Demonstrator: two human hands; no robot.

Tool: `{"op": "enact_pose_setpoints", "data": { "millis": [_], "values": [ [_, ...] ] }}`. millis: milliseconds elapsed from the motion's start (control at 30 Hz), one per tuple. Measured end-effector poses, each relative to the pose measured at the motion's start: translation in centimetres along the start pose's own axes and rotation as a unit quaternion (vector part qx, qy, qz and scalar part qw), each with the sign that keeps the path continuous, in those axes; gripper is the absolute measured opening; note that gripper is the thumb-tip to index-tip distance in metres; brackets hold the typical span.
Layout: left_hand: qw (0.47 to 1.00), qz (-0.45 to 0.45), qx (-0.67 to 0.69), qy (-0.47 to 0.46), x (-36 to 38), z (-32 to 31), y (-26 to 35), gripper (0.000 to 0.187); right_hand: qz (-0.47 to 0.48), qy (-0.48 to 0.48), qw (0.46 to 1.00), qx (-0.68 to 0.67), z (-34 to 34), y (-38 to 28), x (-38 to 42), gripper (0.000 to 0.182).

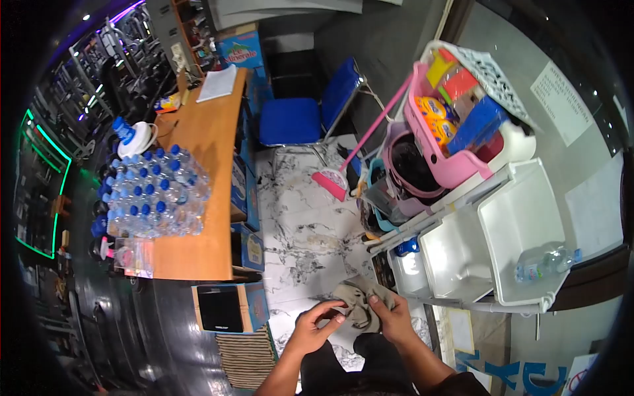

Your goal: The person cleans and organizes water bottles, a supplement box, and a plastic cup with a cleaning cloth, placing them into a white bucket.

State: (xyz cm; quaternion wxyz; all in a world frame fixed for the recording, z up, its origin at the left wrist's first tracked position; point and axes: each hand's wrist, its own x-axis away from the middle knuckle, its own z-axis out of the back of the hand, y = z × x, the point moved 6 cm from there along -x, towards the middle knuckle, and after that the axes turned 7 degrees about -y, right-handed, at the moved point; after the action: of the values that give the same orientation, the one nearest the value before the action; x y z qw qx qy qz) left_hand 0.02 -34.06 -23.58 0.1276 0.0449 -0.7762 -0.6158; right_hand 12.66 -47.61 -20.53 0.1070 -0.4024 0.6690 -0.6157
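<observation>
A crumpled grey-beige cloth (356,305) hangs in front of my body, over the marble-patterned floor. My right hand (395,320) is closed on its right side, the thumb pressed on top of the fabric. At the cloth's left edge is my left hand (316,325), its thumb and fingers curved and apart with a gap between them. The left fingertips are right at the fabric.
To the right stands a rack with white bins (456,254), one holding a plastic bottle (545,263). A pink basket (456,162) sits above. Bottles (155,191) crowd the wooden desk (198,254) at left. Beyond are a broom (333,181) and a blue chair (289,122).
</observation>
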Motion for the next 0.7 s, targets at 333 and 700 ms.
{"op": "enact_pose_setpoints", "data": {
  "millis": [333, 700],
  "values": [
    [0.987, -0.103, -0.122, 0.022, 7.3, 8.6, 16.7, 0.047, 0.135, -0.085, 0.986, 0.041, -16.6, -10.7, 1.1, 0.03],
    [0.979, -0.151, -0.139, -0.016, 5.2, 10.9, 22.2, 0.047, 0.239, -0.134, 0.958, 0.081, -20.9, -17.0, -2.6, 0.038]
  ]
}}
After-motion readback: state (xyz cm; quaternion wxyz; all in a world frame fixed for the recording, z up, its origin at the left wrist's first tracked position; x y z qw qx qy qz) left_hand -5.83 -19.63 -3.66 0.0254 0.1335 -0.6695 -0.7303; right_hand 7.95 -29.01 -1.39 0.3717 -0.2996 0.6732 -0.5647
